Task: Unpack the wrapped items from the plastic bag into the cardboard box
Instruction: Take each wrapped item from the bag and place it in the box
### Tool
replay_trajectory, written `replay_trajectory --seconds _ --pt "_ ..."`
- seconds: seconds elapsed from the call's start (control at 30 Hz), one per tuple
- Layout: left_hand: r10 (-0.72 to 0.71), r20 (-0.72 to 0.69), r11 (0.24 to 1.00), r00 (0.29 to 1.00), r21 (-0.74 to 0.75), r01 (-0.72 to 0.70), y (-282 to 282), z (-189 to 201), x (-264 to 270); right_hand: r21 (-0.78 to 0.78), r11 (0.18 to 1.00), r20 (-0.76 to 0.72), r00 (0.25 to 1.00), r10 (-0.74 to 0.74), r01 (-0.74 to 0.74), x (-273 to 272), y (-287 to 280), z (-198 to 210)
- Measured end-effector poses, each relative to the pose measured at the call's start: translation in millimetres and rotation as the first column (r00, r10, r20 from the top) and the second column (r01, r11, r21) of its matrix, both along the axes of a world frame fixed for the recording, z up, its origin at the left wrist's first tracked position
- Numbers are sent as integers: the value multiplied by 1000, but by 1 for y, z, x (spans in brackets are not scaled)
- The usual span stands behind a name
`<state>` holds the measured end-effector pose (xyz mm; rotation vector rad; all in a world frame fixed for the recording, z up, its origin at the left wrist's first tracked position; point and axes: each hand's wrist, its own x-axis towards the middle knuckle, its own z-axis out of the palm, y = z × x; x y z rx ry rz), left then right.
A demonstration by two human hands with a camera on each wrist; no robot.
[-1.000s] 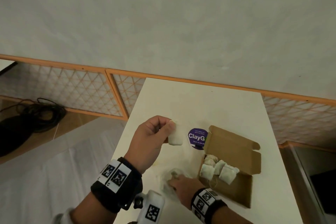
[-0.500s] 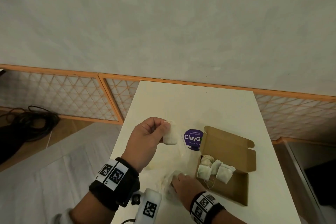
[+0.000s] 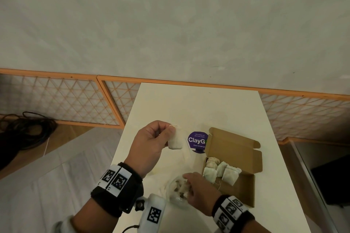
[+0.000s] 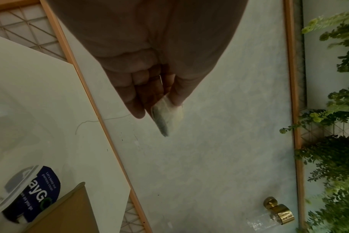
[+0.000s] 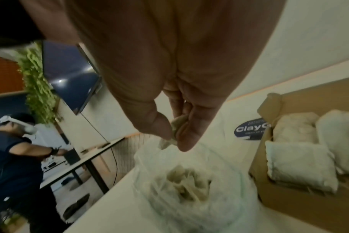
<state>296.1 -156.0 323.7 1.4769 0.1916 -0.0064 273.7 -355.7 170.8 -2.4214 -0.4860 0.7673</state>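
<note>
My left hand holds a white wrapped item up above the table, pinched between thumb and fingers; the left wrist view shows the same item hanging from the fingertips. My right hand is at the mouth of the clear plastic bag near the table's front edge. There its thumb and fingers pinch another wrapped item, with more of them lying in the bag. The open cardboard box sits just to the right, holding several wrapped items.
A purple ClayGo label lies on the white table beside the box. An orange lattice fence runs behind the table, and black cables lie on the floor at left. Another person stands at a far table.
Almost nothing has moved. My left hand still holds its wrapped item aloft and my right hand stays at the bag; only the head view has shifted slightly.
</note>
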Motion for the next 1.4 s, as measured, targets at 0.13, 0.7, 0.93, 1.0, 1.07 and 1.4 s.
replay_trajectory --seconds 0.13,0.7,0.93,1.0,1.07,1.4 --pt "-5 0 1000 1000 -11 5 2 -3 -2 200 967 -57 987 -151 160 -1 -18 35" --pt "-507 -132 842 852 137 522 0 -23 -37 645 633 -324 903 -282 429 8 -21 116" --pt "-415 -30 858 910 319 402 -13 -20 -37 684 556 -385 881 -275 473 16 -24 120" --pt "-363 -33 882 931 310 354 -12 -21 -34 705 529 -391 881 -266 472 16 -27 120" --pt "-302 -54 915 952 265 305 -10 -21 -31 711 521 -391 882 -263 471 14 -32 119" --pt "-259 -176 963 950 -120 240 -12 -17 -28 731 596 -159 932 -327 334 18 -24 115"
